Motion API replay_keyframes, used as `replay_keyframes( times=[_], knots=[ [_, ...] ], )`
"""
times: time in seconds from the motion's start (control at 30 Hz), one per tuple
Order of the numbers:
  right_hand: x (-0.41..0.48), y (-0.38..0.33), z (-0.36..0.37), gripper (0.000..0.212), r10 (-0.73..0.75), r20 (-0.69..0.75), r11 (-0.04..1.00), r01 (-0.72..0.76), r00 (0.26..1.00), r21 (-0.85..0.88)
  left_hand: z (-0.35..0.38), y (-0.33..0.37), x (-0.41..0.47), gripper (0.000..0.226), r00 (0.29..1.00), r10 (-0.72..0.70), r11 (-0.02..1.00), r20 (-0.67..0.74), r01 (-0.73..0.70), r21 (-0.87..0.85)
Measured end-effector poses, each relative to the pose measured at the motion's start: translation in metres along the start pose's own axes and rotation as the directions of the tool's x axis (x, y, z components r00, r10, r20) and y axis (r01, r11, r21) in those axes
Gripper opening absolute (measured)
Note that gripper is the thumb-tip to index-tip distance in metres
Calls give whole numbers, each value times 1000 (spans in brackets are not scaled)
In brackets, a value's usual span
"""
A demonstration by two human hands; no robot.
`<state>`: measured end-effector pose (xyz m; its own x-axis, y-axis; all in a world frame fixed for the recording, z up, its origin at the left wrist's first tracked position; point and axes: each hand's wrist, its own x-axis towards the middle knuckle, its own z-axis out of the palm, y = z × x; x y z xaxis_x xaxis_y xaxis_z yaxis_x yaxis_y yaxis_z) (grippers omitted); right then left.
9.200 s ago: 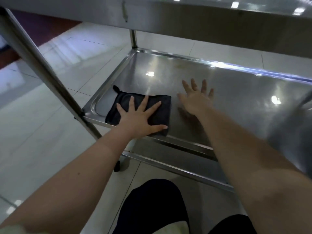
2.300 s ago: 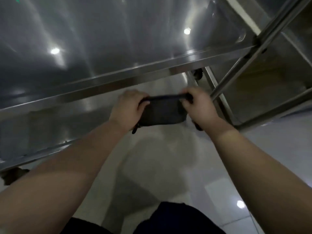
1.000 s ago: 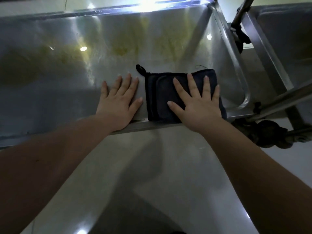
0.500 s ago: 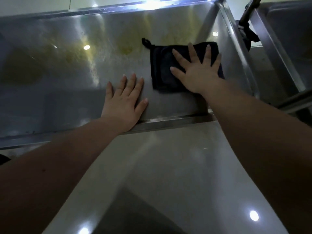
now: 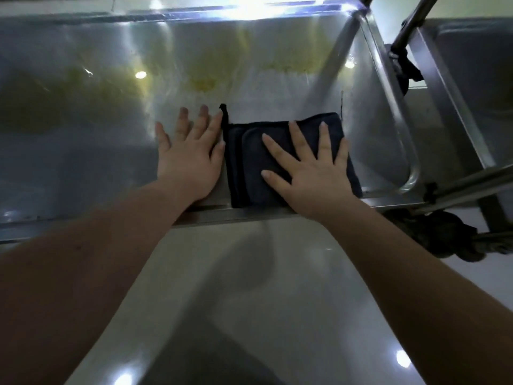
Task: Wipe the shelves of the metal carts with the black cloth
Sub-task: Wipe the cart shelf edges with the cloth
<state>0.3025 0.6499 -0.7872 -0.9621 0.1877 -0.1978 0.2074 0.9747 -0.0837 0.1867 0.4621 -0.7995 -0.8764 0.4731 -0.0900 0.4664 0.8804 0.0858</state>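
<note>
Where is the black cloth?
Head view: the black cloth lies on the metal shelf near its front right corner, under the right hand, beside the left hand.

The folded black cloth [image 5: 244, 168] lies on the flat metal cart shelf [image 5: 83, 151] near its front right corner, under the right hand [image 5: 313, 176]; the left hand [image 5: 188, 162] lies just left of it.

Two hands [image 5: 188, 159] [image 5: 313, 176], one cloth [image 5: 247, 165], perhaps two carts [image 5: 83, 140] [image 5: 472, 68].
</note>
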Motion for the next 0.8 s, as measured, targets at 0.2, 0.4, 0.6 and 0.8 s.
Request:
replay_keyframes(
  times=[0.2, 0.4, 0.6, 0.8],
  knots=[
    [7, 75, -7, 67, 99, -18, 995, -98, 995, 36, 4, -2, 2, 63, 999, -34, 999, -2, 34, -4],
    [-4, 80, -5, 65, 271, -6, 962, -271, 962, 1, 5, 0, 1, 61, 999, -37, 999, 0, 37, 6],
    [3, -35, 8, 64, -33, -39, 999, 33, 999, 0, 5, -4, -2, 60, 999, -42, 999, 10, 42, -7],
    [6, 55, 0, 77, 5, -95, 1000, -6, 996, -15, 3, -5, -2, 59, 999, -37, 998, 2, 37, -46]
  ],
)
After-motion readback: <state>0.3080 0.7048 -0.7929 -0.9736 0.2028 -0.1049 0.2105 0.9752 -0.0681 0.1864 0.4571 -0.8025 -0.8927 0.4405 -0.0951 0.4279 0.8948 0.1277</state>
